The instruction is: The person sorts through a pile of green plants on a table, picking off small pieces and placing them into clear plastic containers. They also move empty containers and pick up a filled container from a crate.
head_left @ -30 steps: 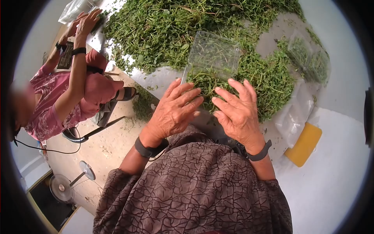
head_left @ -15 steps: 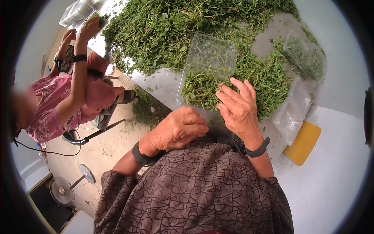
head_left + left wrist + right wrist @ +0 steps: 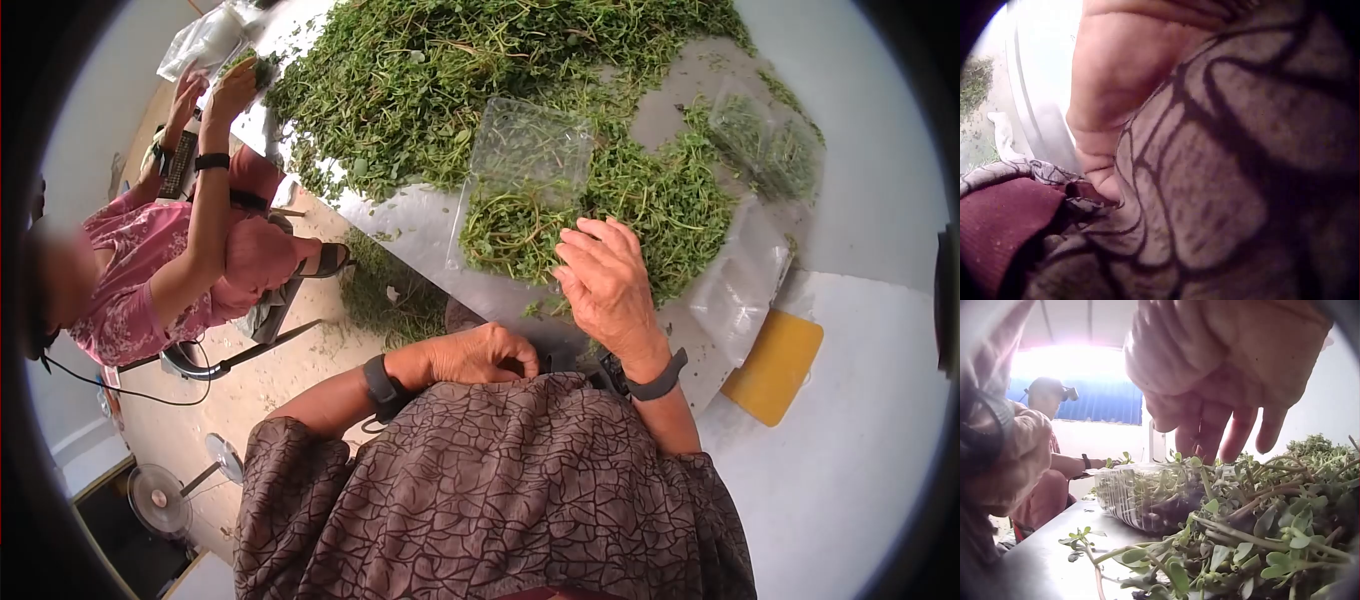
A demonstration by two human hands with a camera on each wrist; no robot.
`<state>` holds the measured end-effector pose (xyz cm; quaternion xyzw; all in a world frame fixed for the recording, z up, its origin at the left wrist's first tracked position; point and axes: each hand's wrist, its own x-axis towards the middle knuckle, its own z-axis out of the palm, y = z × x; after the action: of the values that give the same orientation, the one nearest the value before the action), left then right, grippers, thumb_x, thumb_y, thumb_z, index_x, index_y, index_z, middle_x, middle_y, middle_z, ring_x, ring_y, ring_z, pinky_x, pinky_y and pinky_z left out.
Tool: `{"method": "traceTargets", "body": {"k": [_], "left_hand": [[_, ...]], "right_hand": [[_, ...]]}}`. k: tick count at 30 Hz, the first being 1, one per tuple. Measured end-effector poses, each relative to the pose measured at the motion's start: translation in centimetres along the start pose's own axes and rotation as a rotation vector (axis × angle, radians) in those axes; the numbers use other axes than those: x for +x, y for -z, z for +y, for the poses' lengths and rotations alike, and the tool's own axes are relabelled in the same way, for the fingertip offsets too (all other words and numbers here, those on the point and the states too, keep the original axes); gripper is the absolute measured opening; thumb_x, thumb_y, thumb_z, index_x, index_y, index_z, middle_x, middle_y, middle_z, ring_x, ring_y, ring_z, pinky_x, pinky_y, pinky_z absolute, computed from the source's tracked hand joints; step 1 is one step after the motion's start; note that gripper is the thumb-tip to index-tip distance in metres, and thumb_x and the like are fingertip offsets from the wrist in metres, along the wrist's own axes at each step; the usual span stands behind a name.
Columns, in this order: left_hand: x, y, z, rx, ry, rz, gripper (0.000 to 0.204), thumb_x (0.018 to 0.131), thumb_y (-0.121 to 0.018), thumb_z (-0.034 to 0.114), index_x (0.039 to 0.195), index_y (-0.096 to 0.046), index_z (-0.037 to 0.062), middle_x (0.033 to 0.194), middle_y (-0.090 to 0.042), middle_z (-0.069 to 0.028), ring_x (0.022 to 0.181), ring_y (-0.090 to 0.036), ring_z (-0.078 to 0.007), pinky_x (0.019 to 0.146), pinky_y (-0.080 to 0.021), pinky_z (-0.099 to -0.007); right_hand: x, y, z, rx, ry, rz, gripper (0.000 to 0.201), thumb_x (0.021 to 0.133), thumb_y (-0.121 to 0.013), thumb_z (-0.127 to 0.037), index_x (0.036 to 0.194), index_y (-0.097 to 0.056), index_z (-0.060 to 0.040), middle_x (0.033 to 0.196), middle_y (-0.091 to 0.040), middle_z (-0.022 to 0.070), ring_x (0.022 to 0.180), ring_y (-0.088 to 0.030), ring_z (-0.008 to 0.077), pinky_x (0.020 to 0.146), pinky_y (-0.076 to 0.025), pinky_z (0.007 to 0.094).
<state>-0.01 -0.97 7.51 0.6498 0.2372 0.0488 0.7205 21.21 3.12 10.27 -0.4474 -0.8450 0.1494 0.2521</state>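
Observation:
A clear plastic clamshell box [image 3: 1124, 495] stands on the table at the near edge, filled with green leafy stems like purslane. Its see-through lid [image 3: 530, 150] is folded back over the heap of greens [image 3: 390, 100]. My right hand [image 3: 608, 285] hovers at the box's right side; in the right wrist view its relaxed fingers point down to the stems. Low against my patterned garment [image 3: 450, 470], below the table edge, is my left hand [image 3: 488, 352], bent fingers partly hidden. I cannot tell whether it holds the cloth.
Another clear box [image 3: 765, 150] with greens lies at the right, beside clear plastic packaging [image 3: 735, 300] and a yellow board [image 3: 775, 368]. Across the table's left corner, a person in pink [image 3: 165, 270] handles greens. A fan [image 3: 160, 498] stands on the floor.
My left hand has left the front of the box and come down to my garment, its fingers bending on the way. The right hand has stayed near the greens, shifting slightly.

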Motion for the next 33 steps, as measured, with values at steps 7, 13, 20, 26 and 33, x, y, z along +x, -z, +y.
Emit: {"method": "traceTargets", "body": {"k": [7,13,20,26,33], "left_hand": [[0.6,-0.4,-0.2,0.279,-0.119,-0.082,0.015,0.083,-0.062,0.005,0.097,-0.059,0.0012,0.087,-0.061,-0.0107,0.084,-0.061,-0.0265,0.074,-0.049,-0.0374],[0.7,-0.3,0.9,0.292,0.076,-0.072,0.021,0.081,-0.062,0.008,0.1,-0.058,0.0007,0.085,-0.062,-0.0136,0.082,-0.063,-0.0317,0.073,-0.049,-0.0395],[0.7,0.0,0.5,0.225,-0.043,-0.139,0.02,0.082,-0.06,0.012,0.097,-0.059,-0.0005,0.087,-0.063,-0.0176,0.084,-0.063,-0.0343,0.073,-0.05,-0.0403],[1.3,-0.5,1.0,0.319,0.066,-0.178,0.027,0.079,-0.064,0.019,0.098,-0.06,-0.0002,0.089,-0.064,-0.0193,0.085,-0.063,-0.0369,0.074,-0.05,-0.0428],[1.9,-1.3,0.1,0.547,0.025,-0.076,0.024,0.078,-0.062,0.014,0.095,-0.058,-0.0028,0.08,-0.063,-0.0222,0.081,-0.062,-0.0417,0.069,-0.05,-0.0462]], "right_hand": [[0.0,-0.1,-0.1,0.003,-0.003,0.027,0.022,0.079,-0.07,-0.011,0.097,-0.068,0.0016,0.107,-0.067,0.0134,0.111,-0.056,0.0291,0.104,-0.038,0.0473],[0.0,-0.2,-0.1,0.011,-0.006,0.031,0.022,0.077,-0.071,-0.009,0.096,-0.067,0.0019,0.107,-0.067,0.0138,0.11,-0.057,0.0292,0.103,-0.039,0.0469],[0.2,-0.4,-0.1,0.0,-0.004,0.037,0.021,0.077,-0.071,-0.009,0.095,-0.067,0.0019,0.105,-0.067,0.0137,0.108,-0.058,0.0295,0.102,-0.04,0.0473],[0.2,-0.5,0.0,-0.002,-0.004,0.041,0.022,0.078,-0.07,-0.009,0.096,-0.067,0.0022,0.105,-0.067,0.0136,0.108,-0.058,0.0294,0.101,-0.041,0.0477],[0.2,-0.4,0.1,0.006,-0.004,0.041,0.02,0.078,-0.069,-0.008,0.095,-0.067,0.0018,0.105,-0.067,0.0136,0.108,-0.058,0.0296,0.101,-0.041,0.0466]]}}
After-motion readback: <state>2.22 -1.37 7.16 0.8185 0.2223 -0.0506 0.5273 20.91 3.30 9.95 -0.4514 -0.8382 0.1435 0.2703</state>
